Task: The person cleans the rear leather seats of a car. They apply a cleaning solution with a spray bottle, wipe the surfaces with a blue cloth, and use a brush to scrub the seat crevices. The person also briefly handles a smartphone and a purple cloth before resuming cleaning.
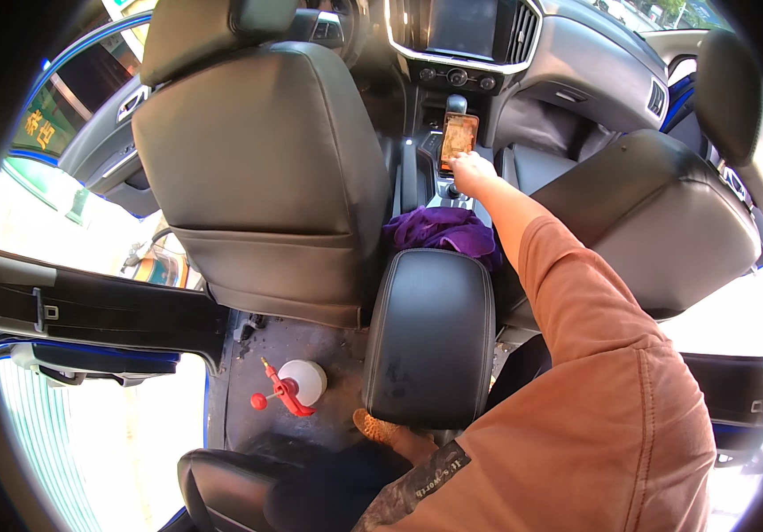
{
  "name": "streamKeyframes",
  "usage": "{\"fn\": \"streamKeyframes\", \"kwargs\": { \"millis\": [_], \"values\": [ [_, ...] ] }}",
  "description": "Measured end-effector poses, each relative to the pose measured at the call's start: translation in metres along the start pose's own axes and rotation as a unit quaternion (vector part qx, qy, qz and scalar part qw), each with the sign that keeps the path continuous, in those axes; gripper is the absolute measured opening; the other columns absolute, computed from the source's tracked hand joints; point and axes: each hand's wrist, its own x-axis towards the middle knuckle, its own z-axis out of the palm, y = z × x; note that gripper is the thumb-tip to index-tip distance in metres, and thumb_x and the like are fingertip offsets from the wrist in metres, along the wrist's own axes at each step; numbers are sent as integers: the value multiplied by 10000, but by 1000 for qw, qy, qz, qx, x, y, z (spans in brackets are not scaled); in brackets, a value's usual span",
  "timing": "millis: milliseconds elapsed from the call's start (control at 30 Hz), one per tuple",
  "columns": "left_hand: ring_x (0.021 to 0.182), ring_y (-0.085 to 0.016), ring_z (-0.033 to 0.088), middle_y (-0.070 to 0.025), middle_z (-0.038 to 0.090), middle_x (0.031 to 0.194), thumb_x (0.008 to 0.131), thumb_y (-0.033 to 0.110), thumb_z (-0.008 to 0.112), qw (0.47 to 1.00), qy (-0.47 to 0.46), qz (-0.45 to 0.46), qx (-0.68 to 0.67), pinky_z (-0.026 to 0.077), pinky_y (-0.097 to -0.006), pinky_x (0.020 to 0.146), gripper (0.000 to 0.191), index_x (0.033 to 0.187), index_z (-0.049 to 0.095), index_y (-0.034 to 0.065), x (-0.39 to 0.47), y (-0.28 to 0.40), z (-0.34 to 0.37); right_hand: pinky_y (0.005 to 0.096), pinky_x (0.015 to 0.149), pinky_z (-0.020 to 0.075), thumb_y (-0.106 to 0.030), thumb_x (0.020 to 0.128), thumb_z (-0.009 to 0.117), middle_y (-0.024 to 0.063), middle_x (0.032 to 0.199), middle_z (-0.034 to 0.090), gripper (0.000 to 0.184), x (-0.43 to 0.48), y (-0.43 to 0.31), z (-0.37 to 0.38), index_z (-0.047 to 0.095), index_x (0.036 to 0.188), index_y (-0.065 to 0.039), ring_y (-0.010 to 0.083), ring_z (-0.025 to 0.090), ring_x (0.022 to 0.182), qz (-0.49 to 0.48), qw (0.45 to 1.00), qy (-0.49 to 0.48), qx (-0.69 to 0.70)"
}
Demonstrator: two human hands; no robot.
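My right hand (472,173) reaches forward between the front seats to a smartphone (459,136) with a lit screen. Its fingers overlap the phone's lower end; whether they grip it or only touch the screen I cannot tell. The phone sits over the center console, just behind the gear lever (456,104). A crumpled purple cloth (444,233) lies between the console and the black padded armrest (429,339), below my forearm. My left hand is out of view.
A white pump sprayer (305,382) with a red head stands on the rear floor, near my foot in an orange shoe (375,425). The driver's seat (262,159) and front passenger seat (654,219) flank the console. Ahead is the dashboard screen (461,30). Side doors stand open.
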Motion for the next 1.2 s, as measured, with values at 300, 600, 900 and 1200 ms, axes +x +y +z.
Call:
{"fn": "streamKeyframes", "kwargs": {
  "millis": [300,600,900,1200],
  "values": [
    [1047,-412,566,-207,562,1116,783,330,673,999,-21,-11,41,460,-447,901,421,1088,607,48,5,15,-6,384,921,490,-71,797,557,70,1217,551,299,29,20,-3,628,1085,-112,301,545,1075,96,983,149,43],
    [1046,-413,566,-207,562,1113,775,336,678,998,-25,-21,46,461,-449,901,418,1074,612,51,-2,10,-7,387,998,436,-94,847,517,124,1305,558,447,66,55,-37,558,1288,-155,305,531,1202,235,949,119,174],
    [1046,-413,566,-208,563,1111,767,342,683,998,-25,-23,57,462,-451,901,415,1060,618,54,-7,0,-8,362,905,486,-59,832,506,172,1054,676,332,64,57,-21,690,1102,-115,306,641,1020,188,941,154,233],
    [1045,-414,566,-208,564,1109,759,347,688,999,0,-20,50,462,-452,900,413,1046,623,58,-26,-20,-11,401,888,491,-69,763,677,161,1079,597,314,41,27,-45,657,1070,-132,354,591,1031,45,976,187,98]
  ]
}}
